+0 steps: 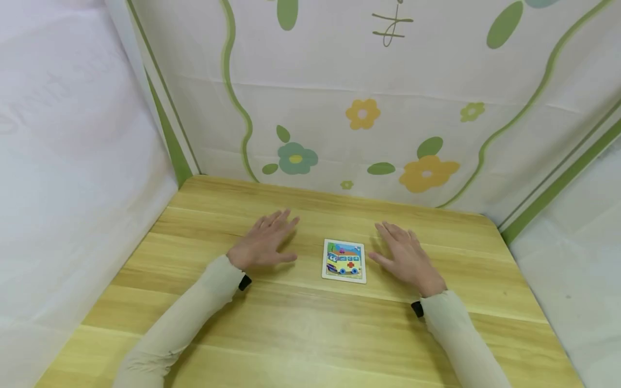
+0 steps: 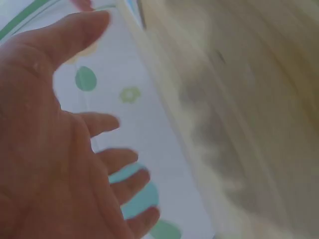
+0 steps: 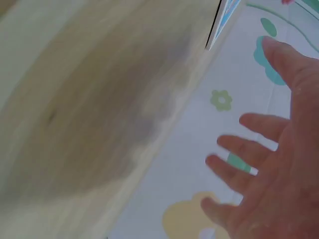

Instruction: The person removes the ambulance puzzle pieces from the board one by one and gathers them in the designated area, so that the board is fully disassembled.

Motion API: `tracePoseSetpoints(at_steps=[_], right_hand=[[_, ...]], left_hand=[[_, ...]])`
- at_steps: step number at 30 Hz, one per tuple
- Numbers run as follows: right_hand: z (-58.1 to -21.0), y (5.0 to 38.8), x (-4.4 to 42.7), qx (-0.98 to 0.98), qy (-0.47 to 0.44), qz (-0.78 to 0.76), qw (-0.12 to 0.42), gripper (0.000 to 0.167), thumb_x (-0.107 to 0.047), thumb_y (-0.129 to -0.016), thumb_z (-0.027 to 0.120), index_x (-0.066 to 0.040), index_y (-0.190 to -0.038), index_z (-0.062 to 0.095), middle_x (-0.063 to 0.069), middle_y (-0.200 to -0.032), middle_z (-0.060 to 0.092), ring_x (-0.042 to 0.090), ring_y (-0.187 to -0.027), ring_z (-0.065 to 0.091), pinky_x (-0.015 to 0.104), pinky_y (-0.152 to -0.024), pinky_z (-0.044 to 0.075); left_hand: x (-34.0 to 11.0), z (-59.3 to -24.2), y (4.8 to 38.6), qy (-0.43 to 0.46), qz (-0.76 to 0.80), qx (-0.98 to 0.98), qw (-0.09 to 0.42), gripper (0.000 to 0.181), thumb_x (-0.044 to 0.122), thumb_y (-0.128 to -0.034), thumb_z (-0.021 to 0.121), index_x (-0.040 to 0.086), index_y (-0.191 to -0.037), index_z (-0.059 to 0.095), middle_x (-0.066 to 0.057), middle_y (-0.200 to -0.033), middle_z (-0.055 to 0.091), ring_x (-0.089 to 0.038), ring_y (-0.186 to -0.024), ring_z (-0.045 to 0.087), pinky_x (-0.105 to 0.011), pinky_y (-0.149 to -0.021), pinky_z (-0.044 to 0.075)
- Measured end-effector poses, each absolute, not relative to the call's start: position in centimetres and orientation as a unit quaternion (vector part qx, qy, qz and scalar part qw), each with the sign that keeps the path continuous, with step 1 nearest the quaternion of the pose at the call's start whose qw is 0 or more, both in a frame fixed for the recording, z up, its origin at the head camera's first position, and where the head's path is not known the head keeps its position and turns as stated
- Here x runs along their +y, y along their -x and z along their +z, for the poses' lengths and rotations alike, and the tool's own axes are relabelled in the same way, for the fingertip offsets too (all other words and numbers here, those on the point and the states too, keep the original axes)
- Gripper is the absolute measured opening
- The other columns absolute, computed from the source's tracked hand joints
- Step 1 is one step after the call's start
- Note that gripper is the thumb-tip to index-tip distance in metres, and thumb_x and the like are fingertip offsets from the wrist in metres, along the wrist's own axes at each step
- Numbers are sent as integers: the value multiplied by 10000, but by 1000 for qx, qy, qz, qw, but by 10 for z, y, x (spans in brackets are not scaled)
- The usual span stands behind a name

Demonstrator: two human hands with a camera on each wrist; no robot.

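A small square picture board (image 1: 344,261) with a white border lies flat on the wooden table (image 1: 291,328), showing a cartoon ambulance with a red cross. To its left my left hand (image 1: 264,242) hovers with fingers spread, apart from the board. On the other side my right hand (image 1: 405,256) is held palm down, its thumb close to the board's right edge. Both wrist views show empty palms, the left hand (image 2: 55,134) and the right hand (image 3: 279,154) with extended fingers. Only a corner of the board (image 3: 218,30) appears in the right wrist view.
A white cloth wall (image 1: 320,64) with printed flowers and green vines rises behind the table's far edge. More white cloth hangs on the left side (image 1: 73,161) and the right side (image 1: 577,248). Dark bands show at both wrists.
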State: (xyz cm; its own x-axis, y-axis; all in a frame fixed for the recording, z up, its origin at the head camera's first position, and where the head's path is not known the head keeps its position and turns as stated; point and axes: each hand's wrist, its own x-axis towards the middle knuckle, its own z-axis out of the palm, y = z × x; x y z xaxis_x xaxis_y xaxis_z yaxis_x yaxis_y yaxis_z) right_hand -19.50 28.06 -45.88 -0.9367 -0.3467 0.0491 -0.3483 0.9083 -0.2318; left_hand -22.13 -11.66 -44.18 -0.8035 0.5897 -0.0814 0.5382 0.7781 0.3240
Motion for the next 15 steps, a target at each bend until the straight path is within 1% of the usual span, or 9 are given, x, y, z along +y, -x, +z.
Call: tracePoseSetpoints(at_steps=[2, 4, 6, 8, 11, 15], right_hand=[[-460, 198, 276, -972, -193, 137, -2, 807, -493, -1027, 661, -86, -1648, 346, 198, -1690, 372, 438, -1550, 354, 685, -1265, 194], [-461, 201, 269, -964, -209, 163, -10, 743, -421, -1017, 706, -66, -1606, 425, 196, -1642, 451, 437, -1513, 416, 662, -1251, 267], [-463, 206, 262, -957, -224, 185, -18, 675, -353, -1007, 735, -44, -1557, 495, 196, -1584, 523, 437, -1471, 472, 643, -1221, 340], [-463, 210, 254, -951, -234, 202, -29, 610, -312, -999, 754, -35, -1506, 558, 182, -1522, 586, 417, -1432, 522, 617, -1195, 398], [-462, 216, 240, -943, -258, 209, -41, 529, -270, -998, 757, -10, -1438, 618, 159, -1407, 665, 361, -1326, 614, 556, -1133, 487], [-460, 224, 222, -934, -280, 212, -60, 425, -239, -1004, 749, -15, -1358, 679, 107, -1261, 709, 272, -1171, 675, 483, -1040, 560]], left_hand=[[-111, -443, 224, -317, 175, 924, 121, 899, 483, -1020, 666, 114, -1696, 202, -177, -1779, 102, -409, -1643, 120, -629, -1308, 138], [-103, -444, 228, -327, 209, 909, 151, 871, 426, -1019, 692, 85, -1682, 242, -166, -1774, 147, -398, -1638, 153, -601, -1310, 171], [-95, -446, 232, -333, 237, 897, 168, 831, 379, -1016, 709, 59, -1661, 296, -171, -1756, 217, -397, -1624, 204, -585, -1304, 213], [-87, -447, 238, -335, 260, 888, 178, 792, 333, -1006, 730, 41, -1636, 349, -175, -1730, 285, -398, -1606, 249, -577, -1293, 252], [-77, -451, 246, -336, 272, 883, 181, 736, 294, -991, 751, 28, -1593, 421, -174, -1681, 376, -385, -1571, 328, -557, -1272, 312], [-65, -458, 256, -342, 271, 880, 186, 688, 286, -973, 778, 20, -1540, 494, -157, -1602, 483, -341, -1503, 440, -508, -1245, 374]])
